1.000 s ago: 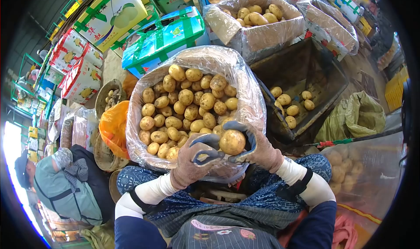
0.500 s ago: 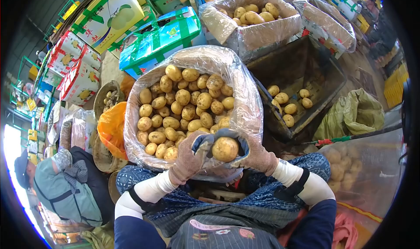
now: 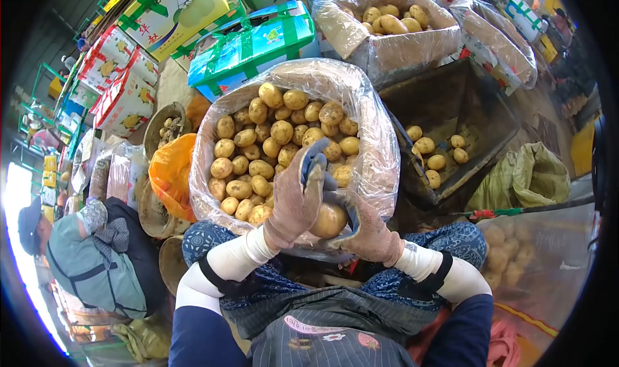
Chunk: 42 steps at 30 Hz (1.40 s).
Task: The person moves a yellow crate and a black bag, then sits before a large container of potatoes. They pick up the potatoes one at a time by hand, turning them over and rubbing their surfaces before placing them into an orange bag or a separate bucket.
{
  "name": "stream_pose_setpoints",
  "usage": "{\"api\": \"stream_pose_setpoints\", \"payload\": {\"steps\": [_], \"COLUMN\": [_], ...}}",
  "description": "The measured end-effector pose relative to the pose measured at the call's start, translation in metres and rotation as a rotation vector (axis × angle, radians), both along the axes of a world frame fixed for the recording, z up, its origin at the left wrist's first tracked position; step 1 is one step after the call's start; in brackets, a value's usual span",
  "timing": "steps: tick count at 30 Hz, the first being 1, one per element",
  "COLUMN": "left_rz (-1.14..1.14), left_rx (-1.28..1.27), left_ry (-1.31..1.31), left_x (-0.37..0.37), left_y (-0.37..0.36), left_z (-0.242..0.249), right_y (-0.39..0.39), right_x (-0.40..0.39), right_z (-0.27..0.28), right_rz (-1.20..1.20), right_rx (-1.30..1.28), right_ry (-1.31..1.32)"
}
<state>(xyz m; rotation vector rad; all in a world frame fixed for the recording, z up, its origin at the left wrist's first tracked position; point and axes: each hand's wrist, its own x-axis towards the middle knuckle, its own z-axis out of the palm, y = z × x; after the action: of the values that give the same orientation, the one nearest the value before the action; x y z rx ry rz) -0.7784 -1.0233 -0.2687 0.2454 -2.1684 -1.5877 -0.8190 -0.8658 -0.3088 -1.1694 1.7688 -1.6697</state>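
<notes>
Both hands wear work gloves with brownish-pink backs and dark blue-grey palms. My right hand (image 3: pixel 369 230) curls round a large potato (image 3: pixel 329 221) at the near rim of a plastic-lined box (image 3: pixel 373 135). My left hand (image 3: pixel 295 202) is raised on the potato's left side, fingers stretched up and away from me, its wrist end close against the potato. Beyond the hands, the box is heaped with yellow potatoes (image 3: pixel 282 132), some with brown soil marks. The left hand hides part of the heap.
Right of the box stands a dark crate (image 3: pixel 451 193) with several potatoes in it. A green sack (image 3: pixel 525 177) lies beyond that. An orange bag (image 3: pixel 173 177) hangs left, near a seated person (image 3: pixel 97 260). Another lined potato box (image 3: pixel 406 48) and a blue carton (image 3: pixel 251 48) stand behind.
My left hand has come off the potato's upper side and swung upward, fingers now extended. The right hand keeps the potato, a little lower. The whole view has shifted slightly.
</notes>
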Motion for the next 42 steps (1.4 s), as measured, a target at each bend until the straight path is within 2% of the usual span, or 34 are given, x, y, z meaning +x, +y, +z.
{"api": "stream_pose_setpoints", "payload": {"steps": [2, 3, 7, 9, 13, 15, 16, 18, 19, 20, 22, 24, 26, 27, 28, 30, 32, 34, 36, 37, 39, 40, 42], "left_rz": [0.036, 0.032, 0.029, 0.042, -0.003, -0.013, -0.015, -0.071, -0.092, -0.089, -0.277, -0.246, -0.187, -0.108, -0.029, 0.138, 0.298, 0.344, 0.395, 0.387, 0.45, 0.443, 0.49], "left_rx": [0.371, 0.236, 0.269, 0.342, 0.491, 0.327, 0.328, -0.121, 0.024, 0.022, 0.184, 0.245, 0.225, 0.251, 0.275, 0.048, -0.179, -0.494, -0.632, -0.631, -0.712, -0.712, -0.971], "left_ry": [-0.198, -0.187, -0.242, -0.254, -0.194, -0.118, -0.116, -0.122, -0.187, -0.184, -0.41, -0.451, -0.355, -0.37, -0.384, -0.44, -0.452, -0.624, -0.801, -0.811, -1.23, -1.232, -0.776], "left_x": [0.001, 0.001, 0.004, 0.006, 0.012, 0.017, 0.022, 0.033, 0.038, 0.043, 0.052, 0.066, 0.081, 0.091, 0.103, 0.139, 0.191, 0.241, 0.295, 0.307, 0.311, 0.307, 0.265], "left_y": [0.002, -0.004, -0.009, -0.009, -0.017, -0.023, -0.025, -0.027, -0.032, -0.037, -0.047, -0.059, -0.079, -0.088, -0.099, -0.142, -0.189, -0.223, -0.249, -0.253, -0.256, -0.262, -0.257], "left_z": [0.02, 0.014, 0.009, 0.015, 0.009, -0.002, -0.004, -0.001, -0.023, -0.026, -0.026, -0.024, -0.024, -0.005, 0.02, 0.032, 0.022, 0.018, -0.003, -0.009, -0.013, -0.016, -0.008], "right_y": [0.002, 0.003, 0.002, -0.001, -0.005, -0.012, -0.015, -0.02, -0.023, -0.024, -0.027, -0.03, -0.026, -0.024, -0.018, -0.004, 0.006, 0.013, 0.015, 0.016, 0.019, 0.023, 0.028], "right_x": [-0.001, -0.001, -0.001, -0.001, -0.005, -0.004, -0.002, 0.001, -0.003, -0.004, -0.005, -0.005, -0.014, -0.023, -0.025, -0.033, -0.045, -0.052, -0.05, -0.05, -0.05, -0.048, -0.05], "right_z": [0.0, 0.0, 0.002, 0.0, 0.007, 0.011, 0.007, -0.005, -0.002, -0.003, -0.004, -0.005, -0.009, 0.007, 0.002, -0.01, -0.012, -0.005, 0.006, 0.014, 0.014, 0.012, 0.009], "right_rz": [0.049, 0.094, 0.156, 0.202, 0.2, 0.141, 0.14, -0.072, -0.084, -0.081, -0.036, 0.042, 0.293, 0.368, 0.364, 0.198, 0.236, 0.377, 0.371, 0.415, 0.458, 0.432, 0.41], "right_rx": [0.028, 0.051, 0.059, 0.04, 0.099, 0.0, 0.001, -0.013, 0.02, 0.018, 0.153, 0.093, 0.271, 0.455, 0.464, 0.655, 0.744, 0.738, 0.744, 0.789, 0.837, 0.775, 0.722], "right_ry": [-0.025, -0.049, -0.123, -0.217, -0.207, -0.102, -0.1, 0.03, 0.125, 0.129, 0.363, 0.316, 0.231, 0.501, 0.497, 0.949, 0.863, 1.037, 1.076, 1.057, 1.032, 0.97, 0.902]}}
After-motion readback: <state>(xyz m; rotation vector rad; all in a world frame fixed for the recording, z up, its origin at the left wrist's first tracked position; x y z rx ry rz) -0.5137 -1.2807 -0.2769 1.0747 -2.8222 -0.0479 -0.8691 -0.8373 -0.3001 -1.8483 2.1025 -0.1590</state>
